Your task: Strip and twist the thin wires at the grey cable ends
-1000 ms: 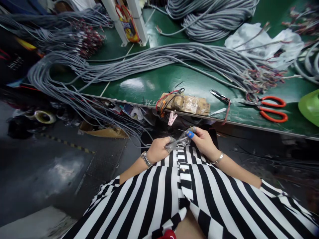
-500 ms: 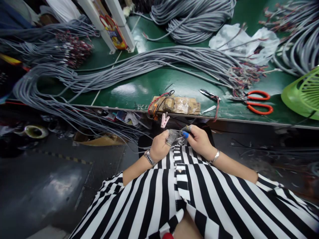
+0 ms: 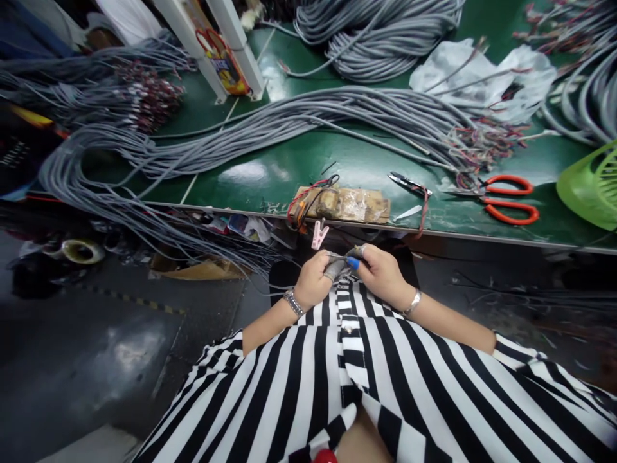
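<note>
My left hand, with a watch at its wrist and grey wrapping on its fingers, is closed on a thin grey cable in front of my lap. Close beside it on the right, my right hand pinches the cable's other part; one of its fingers has a blue cover. The hands nearly touch. A pink clothespin is just above my left hand at the table edge, by a wooden block with wires. The cable's tip is too small to make out.
A long bundle of grey cables crosses the green table and hangs over its front edge at left. Orange-handled scissors, small pliers, a green basket and a plastic bag lie at right.
My two hands have drawn slightly closer together, with the cable now stretched straight between their fingers. The view has shifted a little, so the table's objects appear slightly further right.
</note>
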A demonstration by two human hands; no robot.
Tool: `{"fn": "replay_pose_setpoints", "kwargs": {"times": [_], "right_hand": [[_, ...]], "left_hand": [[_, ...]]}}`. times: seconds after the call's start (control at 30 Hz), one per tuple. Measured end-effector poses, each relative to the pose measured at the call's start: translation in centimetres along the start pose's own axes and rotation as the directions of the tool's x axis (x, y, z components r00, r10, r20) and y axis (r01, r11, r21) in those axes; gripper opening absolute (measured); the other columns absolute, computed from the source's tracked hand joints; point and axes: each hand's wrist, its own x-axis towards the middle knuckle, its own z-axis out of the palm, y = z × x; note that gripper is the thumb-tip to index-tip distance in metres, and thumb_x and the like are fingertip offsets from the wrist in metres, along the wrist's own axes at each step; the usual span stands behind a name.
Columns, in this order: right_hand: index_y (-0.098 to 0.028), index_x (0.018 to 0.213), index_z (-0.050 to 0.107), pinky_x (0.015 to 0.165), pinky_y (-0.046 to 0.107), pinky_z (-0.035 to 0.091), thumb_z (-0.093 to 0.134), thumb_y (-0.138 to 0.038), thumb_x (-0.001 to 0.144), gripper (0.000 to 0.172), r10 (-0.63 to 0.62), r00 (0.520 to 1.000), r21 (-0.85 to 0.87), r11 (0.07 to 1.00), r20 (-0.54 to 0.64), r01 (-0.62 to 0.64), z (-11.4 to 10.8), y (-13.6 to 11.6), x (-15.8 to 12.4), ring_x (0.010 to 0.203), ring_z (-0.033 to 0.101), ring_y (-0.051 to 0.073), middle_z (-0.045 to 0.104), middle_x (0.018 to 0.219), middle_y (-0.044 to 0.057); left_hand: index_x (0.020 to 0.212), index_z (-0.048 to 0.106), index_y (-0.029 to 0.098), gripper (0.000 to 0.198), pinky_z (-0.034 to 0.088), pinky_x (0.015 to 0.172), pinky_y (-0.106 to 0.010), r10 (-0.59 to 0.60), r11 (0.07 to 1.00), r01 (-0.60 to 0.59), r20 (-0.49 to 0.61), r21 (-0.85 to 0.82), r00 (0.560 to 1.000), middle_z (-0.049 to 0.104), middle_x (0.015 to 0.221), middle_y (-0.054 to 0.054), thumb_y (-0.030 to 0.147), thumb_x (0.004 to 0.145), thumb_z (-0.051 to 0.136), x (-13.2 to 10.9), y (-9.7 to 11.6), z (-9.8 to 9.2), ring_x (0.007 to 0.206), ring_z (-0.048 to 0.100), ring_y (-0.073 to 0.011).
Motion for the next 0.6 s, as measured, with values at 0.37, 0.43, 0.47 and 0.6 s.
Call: {"fn": "replay_pose_setpoints", "kwargs": {"times": [0.37, 0.43, 0.47, 0.6], "right_hand": [[-0.018, 0.081, 0.057, 0.064, 0.025, 0.038, 0.049, -0.026, 0.088, 0.013, -0.002, 1.0, -0.115, 0.993, 0.021, 0.004, 1.0, 0.3, 0.0, 0.071, 0.053, 0.016, 0.058, 0.077, 0.004], [-0.018, 0.081, 0.057, 0.063, 0.025, 0.037, 0.048, -0.027, 0.089, 0.015, -0.006, 1.0, -0.148, 0.989, 0.016, 0.009, 1.0, 0.4, 0.0, 0.07, 0.053, 0.016, 0.058, 0.076, 0.004], [-0.018, 0.08, 0.057, 0.063, 0.025, 0.037, 0.047, -0.027, 0.089, 0.016, -0.009, 1.0, -0.176, 0.984, 0.02, 0.012, 0.9, 0.3, 0.0, 0.069, 0.053, 0.015, 0.058, 0.076, 0.004], [-0.016, 0.081, 0.059, 0.062, 0.026, 0.036, 0.044, -0.026, 0.09, 0.02, -0.056, 0.997, -0.228, 0.971, 0.045, 0.065, 0.6, 0.0, -0.2, 0.069, 0.054, 0.016, 0.059, 0.076, 0.006]], "left_hand": [[0.07, 0.057, 0.017, 0.018, 0.04, 0.06, -0.025, 0.122, 0.961, -0.098, -0.079, 0.259, 0.989, 0.05, 0.065, -0.001, 0.022, 0.085, 0.051, -1.1, -0.6, -0.4, 0.062, 0.047, -0.0125], [0.07, 0.058, 0.017, 0.016, 0.039, 0.061, -0.027, 0.164, 0.936, -0.129, -0.082, 0.329, 0.983, 0.05, 0.063, -0.002, 0.021, 0.084, 0.051, -1.2, -0.4, -0.6, 0.062, 0.047, -0.0133], [0.07, 0.058, 0.017, 0.015, 0.039, 0.061, -0.027, 0.17, 0.931, -0.131, -0.085, 0.342, 0.982, 0.05, 0.063, -0.002, 0.021, 0.083, 0.052, -1.3, -0.4, -0.6, 0.061, 0.046, -0.0135], [0.07, 0.059, 0.017, 0.016, 0.04, 0.061, -0.026, 0.068, 0.975, -0.046, -0.092, 0.219, 0.993, 0.052, 0.065, -0.002, 0.023, 0.084, 0.052, -1.6, -0.2, -0.2, 0.062, 0.047, -0.0125]]}}
